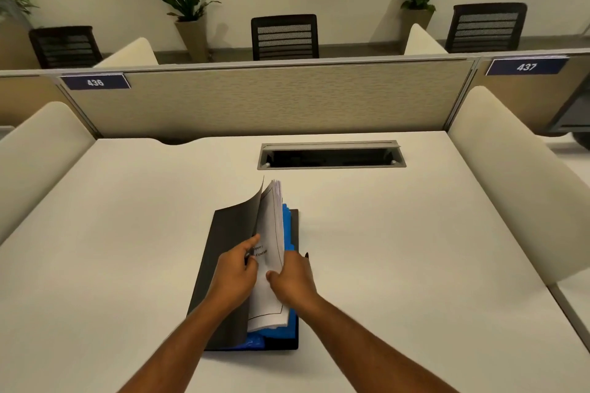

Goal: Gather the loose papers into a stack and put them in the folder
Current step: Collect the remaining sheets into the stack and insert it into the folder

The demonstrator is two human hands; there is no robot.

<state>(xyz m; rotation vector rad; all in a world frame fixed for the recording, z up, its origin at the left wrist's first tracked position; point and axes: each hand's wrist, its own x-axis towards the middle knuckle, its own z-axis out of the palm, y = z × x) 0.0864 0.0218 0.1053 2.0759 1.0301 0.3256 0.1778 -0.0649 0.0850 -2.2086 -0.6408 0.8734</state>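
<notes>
A black folder (pixel 223 252) lies on the white desk (pixel 415 249), its front cover lifted and curling up at the far end. A stack of white printed papers (pixel 271 226) stands tilted inside it, over blue dividers (pixel 289 233). My left hand (pixel 234 268) holds the raised cover, thumb on its inner side beside the papers. My right hand (pixel 292 277) grips the right edge of the paper stack, thumb on the front sheet.
A grey cable hatch (pixel 330 155) is cut into the desk just beyond the folder. A beige partition (pixel 271 99) closes the far edge, with cream side screens left and right. Chairs and potted plants stand behind it.
</notes>
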